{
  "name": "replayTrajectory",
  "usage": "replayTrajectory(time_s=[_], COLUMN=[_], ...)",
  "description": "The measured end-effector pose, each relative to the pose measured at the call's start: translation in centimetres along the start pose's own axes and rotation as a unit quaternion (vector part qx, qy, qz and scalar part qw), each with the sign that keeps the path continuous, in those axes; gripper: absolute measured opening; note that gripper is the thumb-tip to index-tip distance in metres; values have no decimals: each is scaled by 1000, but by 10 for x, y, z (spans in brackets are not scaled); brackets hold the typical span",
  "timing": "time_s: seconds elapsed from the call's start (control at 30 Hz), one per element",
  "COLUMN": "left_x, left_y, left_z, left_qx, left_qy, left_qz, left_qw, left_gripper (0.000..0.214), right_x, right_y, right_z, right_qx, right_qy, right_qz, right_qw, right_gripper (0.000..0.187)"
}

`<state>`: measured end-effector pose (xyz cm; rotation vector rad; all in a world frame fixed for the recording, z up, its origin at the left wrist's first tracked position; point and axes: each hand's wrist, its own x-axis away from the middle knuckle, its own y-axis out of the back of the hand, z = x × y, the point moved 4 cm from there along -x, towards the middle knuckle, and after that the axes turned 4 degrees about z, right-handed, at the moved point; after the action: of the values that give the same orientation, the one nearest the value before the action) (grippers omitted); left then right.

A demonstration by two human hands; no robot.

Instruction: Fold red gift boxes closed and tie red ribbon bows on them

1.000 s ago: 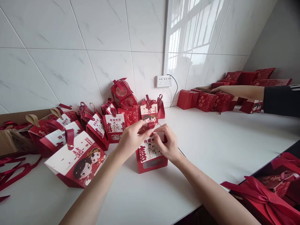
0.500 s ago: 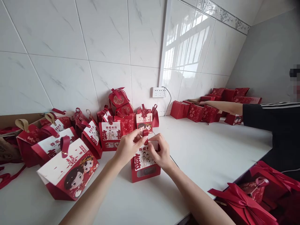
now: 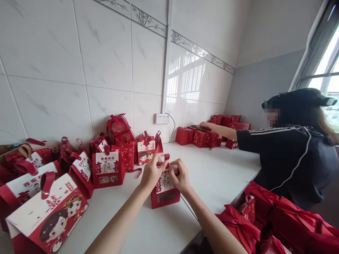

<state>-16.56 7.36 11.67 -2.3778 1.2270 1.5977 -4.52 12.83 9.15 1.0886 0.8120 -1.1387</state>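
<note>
A red gift box point(image 3: 166, 200) with a white printed flap and a small dark window stands upright on the white table in front of me. From its top rises a red ribbon loop point(image 3: 166, 157). My left hand point(image 3: 153, 172) is closed, with thumb and forefinger pinching this loop. Just right of the ribbon, my right hand point(image 3: 180, 175) has its fingers curled closed at the top edge of the box. The hands partly cover the printed flap, and the tips of the right fingers are hard to make out.
Several red gift boxes with ribbon handles stand at left, a large one point(image 3: 50, 218) nearest. A power strip point(image 3: 162, 118) is on the tiled wall. At right, a person point(image 3: 288, 155) reaches toward red boxes point(image 3: 198, 138). Red bow-topped bags point(image 3: 238, 225) fill the lower right.
My view has turned right and up, so more of the person and the window shows. Both hands stay at the top of the gift box, with the left still on the ribbon.
</note>
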Motion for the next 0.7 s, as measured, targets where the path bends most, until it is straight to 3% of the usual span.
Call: replayTrajectory(time_s=[0.1,0.23,0.3,0.47,0.7], left_x=[-3,-5,-4,3,3], left_y=[-16,-24,-22,-18,-20], left_z=[-4,-11,-14,-18,-22], left_qx=[35,39,31,-12,12], left_qy=[25,15,-7,-88,-132], left_qz=[-7,47,59,-5,26], left_qw=[999,998,998,996,991], left_gripper=[17,16,12,7,19], right_x=[2,5,7,8,8], right_y=[14,22,21,20,24], right_z=[-9,-14,-14,-13,-11], right_qx=[8,7,3,-4,-14], right_qy=[-15,-35,-39,-35,-43], right_qz=[-5,-12,-17,-33,-28], right_qw=[1000,999,999,999,999], right_gripper=[7,6,6,7,9])
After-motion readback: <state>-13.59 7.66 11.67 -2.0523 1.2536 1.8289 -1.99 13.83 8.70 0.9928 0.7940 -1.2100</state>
